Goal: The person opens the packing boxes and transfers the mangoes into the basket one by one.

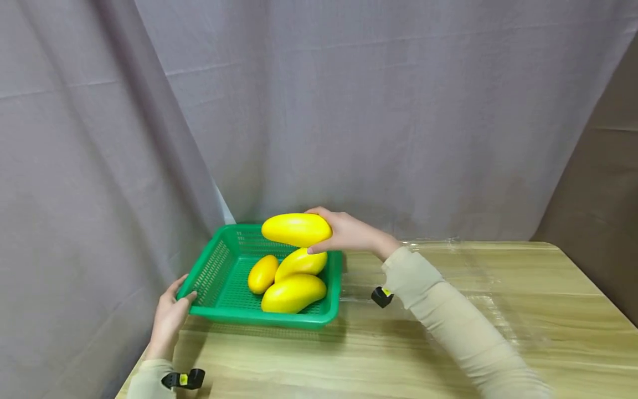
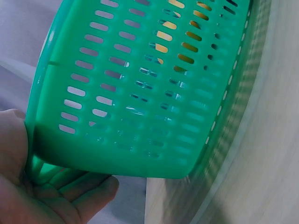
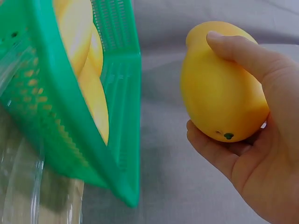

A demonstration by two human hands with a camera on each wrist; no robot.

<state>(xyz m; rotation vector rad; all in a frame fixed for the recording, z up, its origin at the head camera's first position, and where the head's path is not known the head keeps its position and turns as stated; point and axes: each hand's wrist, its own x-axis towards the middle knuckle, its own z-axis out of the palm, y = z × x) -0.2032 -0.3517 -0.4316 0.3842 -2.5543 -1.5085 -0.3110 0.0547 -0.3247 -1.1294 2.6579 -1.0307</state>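
My right hand (image 1: 344, 231) grips a large yellow mango (image 1: 294, 229) by its right end, held above the back right part of a green plastic basket (image 1: 304, 320). In the right wrist view the thumb lies over the mango (image 3: 224, 88) and the fingers curl beneath it; a small green stem spot shows on its end. Inside the basket lie two more large mangoes, the front one (image 1: 294, 293) and one behind it (image 1: 299, 265), plus a smaller orange-yellow mango (image 1: 263, 274). My left hand (image 1: 171, 313) holds the basket's left front corner, fingers under the rim in the left wrist view.
The basket stands on a light wood-grain table (image 1: 399, 354), at its left side. Clear plastic film (image 1: 490, 316) lies on the tabletop to the right. Grey curtain (image 1: 379, 122) hangs behind and along the left. Each wrist carries a small black camera (image 1: 382, 297).
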